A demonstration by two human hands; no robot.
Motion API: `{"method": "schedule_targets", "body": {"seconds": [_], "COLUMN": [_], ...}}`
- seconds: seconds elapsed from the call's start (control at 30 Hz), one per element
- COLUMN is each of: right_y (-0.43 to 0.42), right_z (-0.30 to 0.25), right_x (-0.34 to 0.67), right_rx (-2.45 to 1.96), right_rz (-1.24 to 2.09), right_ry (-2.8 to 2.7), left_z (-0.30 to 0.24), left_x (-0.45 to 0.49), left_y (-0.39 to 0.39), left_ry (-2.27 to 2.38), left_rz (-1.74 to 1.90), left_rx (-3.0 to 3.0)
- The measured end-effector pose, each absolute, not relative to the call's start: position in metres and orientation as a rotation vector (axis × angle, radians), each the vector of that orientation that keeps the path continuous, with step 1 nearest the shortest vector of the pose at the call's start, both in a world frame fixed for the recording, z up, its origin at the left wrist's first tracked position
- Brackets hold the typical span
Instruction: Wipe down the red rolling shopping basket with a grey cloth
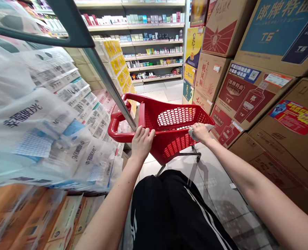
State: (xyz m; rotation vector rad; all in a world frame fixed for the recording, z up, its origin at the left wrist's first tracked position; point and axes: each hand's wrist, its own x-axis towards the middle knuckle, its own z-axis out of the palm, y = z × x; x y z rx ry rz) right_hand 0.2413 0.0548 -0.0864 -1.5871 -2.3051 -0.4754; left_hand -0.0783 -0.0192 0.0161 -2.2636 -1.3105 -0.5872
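Observation:
A red plastic shopping cart (178, 107) with a perforated basket stands sideways in front of me. My left hand (142, 139) is closed over the near rim of the cart, beside its handle (114, 129). A metal pole (109, 85) with a dark grey frame (83, 34) at its top rises just left of that hand. Farther right, my right hand (201, 132) presses a pale grey cloth (192, 133) against the same rim, its fingers wrapped round the cloth. What I can see of the basket's inside holds no goods.
Plastic-wrapped packs of tissue (65, 128) are piled at the left above orange packs (21, 215). Stacked cardboard boxes (255, 93) line the right side. Shelves of small goods (154, 45) stand at the back. Below the cart, a wheel (198, 158) rests on the tiled floor.

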Motion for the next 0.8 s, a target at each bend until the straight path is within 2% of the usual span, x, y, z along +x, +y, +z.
{"method": "schedule_targets", "body": {"seconds": [0.2,0.3,0.43,0.63,0.8], "right_y": [0.039,0.036,0.041,0.053,0.054], "right_z": [-0.056,-0.048,-0.055,-0.08,-0.085], "right_x": [0.119,0.093,0.12,0.199,0.215], "right_rx": [-1.405,-1.351,-1.293,-1.545,-1.565], "right_rz": [-0.375,-0.355,-0.323,-0.415,-0.413], "right_ry": [-2.242,-2.236,-2.297,-2.241,-2.247], "left_z": [0.015,0.015,0.014,0.012,0.007], "left_x": [-0.068,-0.067,-0.072,-0.075,-0.078], "left_y": [-0.016,-0.015,-0.015,-0.016,-0.027], "left_ry": [-1.304,-1.299,-1.263,-1.251,-1.235], "left_rz": [-0.553,-0.555,-0.585,-0.584,-0.654], "left_rx": [-2.258,-2.263,-2.333,-2.345,-2.348]}}
